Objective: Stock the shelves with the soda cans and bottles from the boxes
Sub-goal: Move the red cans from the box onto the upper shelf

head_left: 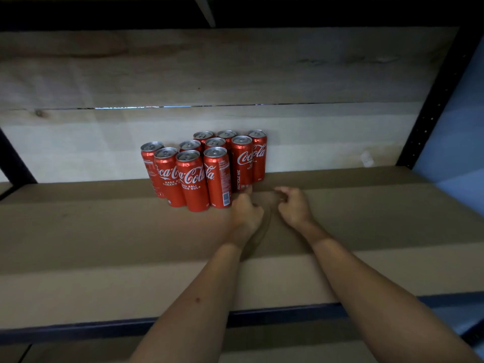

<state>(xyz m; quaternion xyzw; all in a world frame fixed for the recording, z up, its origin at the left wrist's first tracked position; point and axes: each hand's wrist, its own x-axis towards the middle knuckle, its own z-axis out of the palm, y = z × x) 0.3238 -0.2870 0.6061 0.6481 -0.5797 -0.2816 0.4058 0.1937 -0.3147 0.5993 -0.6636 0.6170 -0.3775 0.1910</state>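
A cluster of red Coca-Cola cans (207,166) is stood upright at the back of the cardboard-lined shelf (104,231), packed touching in rough rows against the pale wooden back panel (327,142); the frontmost can on the right (241,163) is met at its base by a fingertip of the left hand (246,209), whose fingers are otherwise loosely curled and hold nothing; the right hand (294,206) is kept just beside it, fingers curled and empty; a careless nudge is judged likely to tip that tall, narrow can; the neighbours could then be toppled in a chain, since they are so tightly packed.
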